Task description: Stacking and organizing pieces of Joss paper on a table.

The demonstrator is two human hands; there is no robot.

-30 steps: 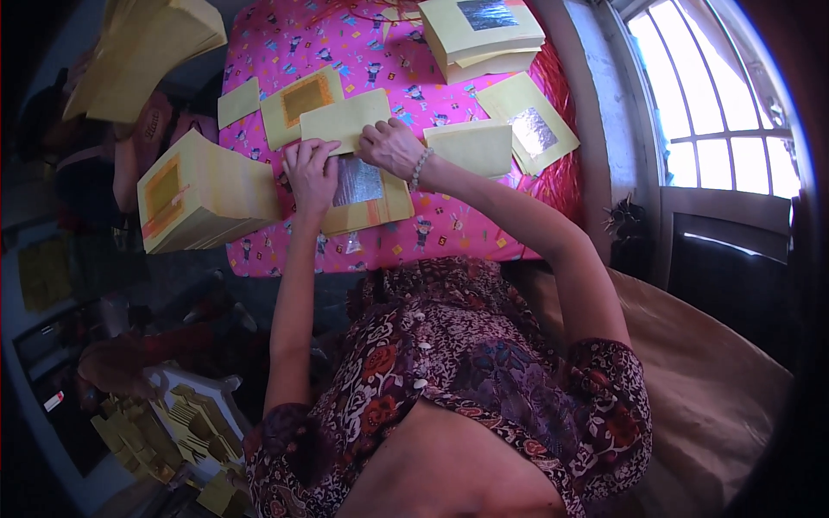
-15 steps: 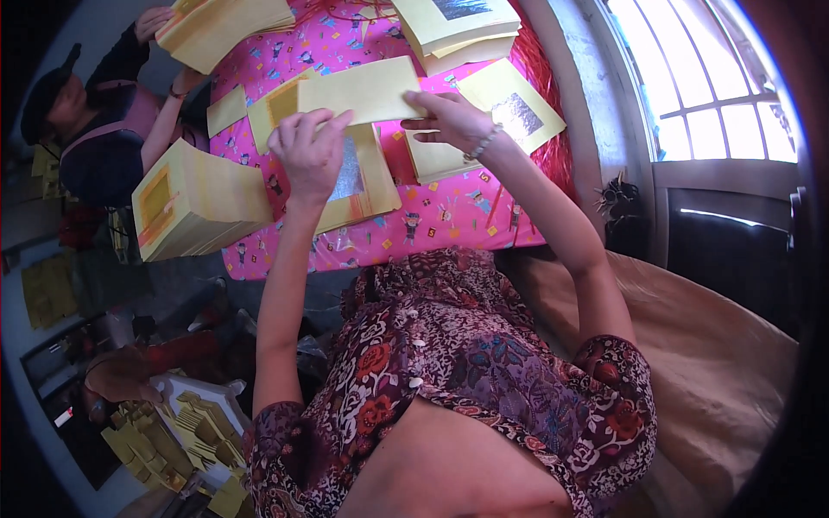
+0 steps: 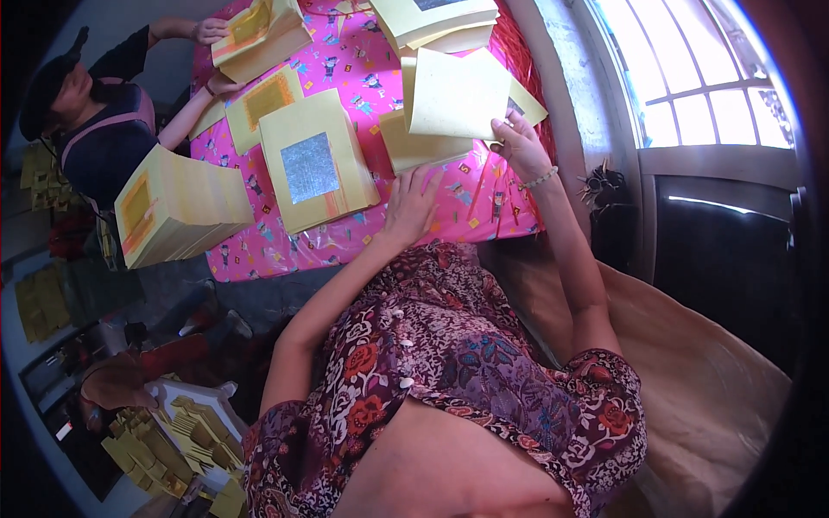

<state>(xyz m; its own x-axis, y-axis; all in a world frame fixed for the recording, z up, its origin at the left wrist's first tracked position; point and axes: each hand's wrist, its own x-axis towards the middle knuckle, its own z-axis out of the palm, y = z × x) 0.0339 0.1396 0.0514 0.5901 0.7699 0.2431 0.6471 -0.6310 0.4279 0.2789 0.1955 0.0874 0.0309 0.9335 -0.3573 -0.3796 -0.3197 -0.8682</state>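
Note:
My right hand (image 3: 522,148) pinches a pale yellow paper sheet (image 3: 459,93) by its near right corner. That sheet hovers or rests over a low paper pile (image 3: 414,148); whether they touch I cannot tell. Behind it, part of another yellow sheet (image 3: 528,105) shows. My left hand (image 3: 412,207) lies by the table's near edge, fingers stretched and apart, fingertips close to the low pile, holding nothing. To its left is a yellow paper stack (image 3: 348,142) with a silver foil square on top.
A tall yellow paper stack (image 3: 186,207) stands at the table's left corner. Across at left, a co-worker (image 3: 108,129) holds a paper bundle (image 3: 263,43) with both hands. Another thick stack (image 3: 445,33) sits at the far side, near red plastic strands (image 3: 522,56). Pink patterned cloth (image 3: 294,246) covers the table.
My left hand has let go of the sheet and come right and nearer. My right hand has carried the sheet rightward, uncovering the silver-square stack. The co-worker's bundle has turned and lowered.

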